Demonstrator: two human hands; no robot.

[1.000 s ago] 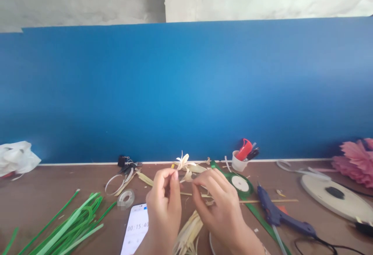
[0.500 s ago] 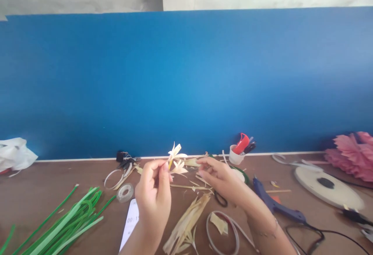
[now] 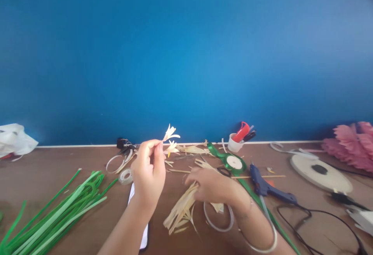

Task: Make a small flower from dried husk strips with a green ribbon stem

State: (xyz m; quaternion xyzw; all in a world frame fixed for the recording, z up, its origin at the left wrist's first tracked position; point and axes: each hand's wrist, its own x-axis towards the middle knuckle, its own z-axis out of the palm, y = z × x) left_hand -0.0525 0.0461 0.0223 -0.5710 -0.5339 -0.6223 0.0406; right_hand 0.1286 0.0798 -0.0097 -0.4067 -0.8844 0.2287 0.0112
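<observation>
My left hand (image 3: 148, 169) is raised over the brown table (image 3: 58, 162), its fingers pinched shut on a small cream straw flower (image 3: 170, 134). A second small flower (image 3: 171, 148) shows just below it. My right hand (image 3: 208, 187) lies low over a bundle of pale straw strips (image 3: 182, 210), fingers curled down onto them; it is blurred, so whether it grips any strip is unclear. A bangle (image 3: 262, 235) circles my right wrist.
Green strips (image 3: 62, 218) lie at left, a phone (image 3: 144, 235) under my left forearm. A green ribbon spool (image 3: 233, 162), blue glue gun (image 3: 266, 187) with black cord, white cup with a red tool (image 3: 237, 140), pink flower (image 3: 351, 144) and round board (image 3: 320, 171) sit right. Blue wall behind.
My right hand left the flower and dropped down onto the straw bundle. My left hand keeps the flower raised. The camera tilted downward.
</observation>
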